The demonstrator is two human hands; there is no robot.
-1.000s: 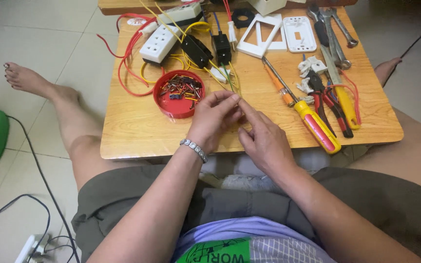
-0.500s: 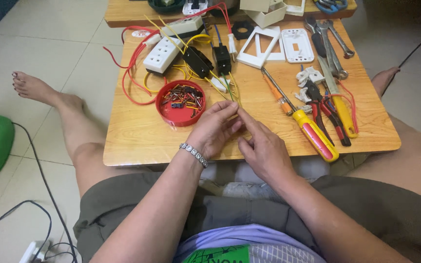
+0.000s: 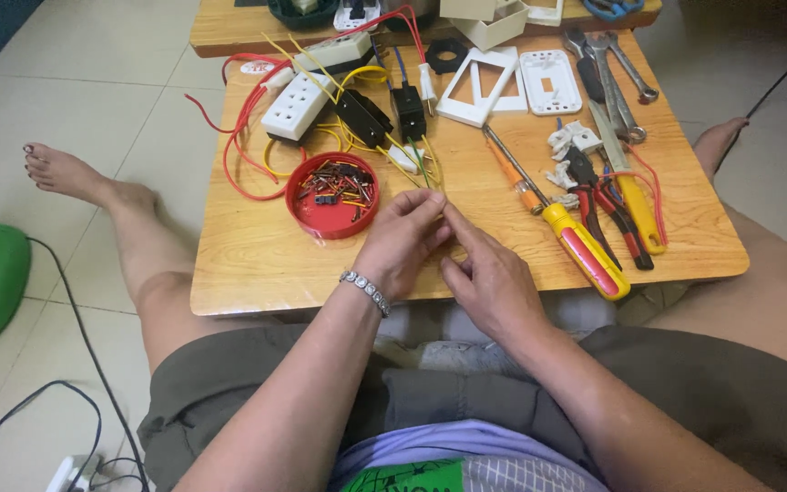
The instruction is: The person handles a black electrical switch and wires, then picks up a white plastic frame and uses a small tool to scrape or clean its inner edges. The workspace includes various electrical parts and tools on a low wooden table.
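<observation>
Wires, thin yellow and green strands, run from the black switch block down to the fingers of both hands, just above the near edge of the bench. Left hand pinches the strand ends between thumb and forefinger; right hand has its fingers pressed against them. This looks like twisting or joining bare ends. A steady pinch seems called for. The red lid of scraps lies just left of the fingers, the yellow screwdriver to the right.

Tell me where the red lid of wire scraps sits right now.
In the head view the red lid lies on the wooden table, left of centre, just left of the left hand and below the white socket strip.
</observation>
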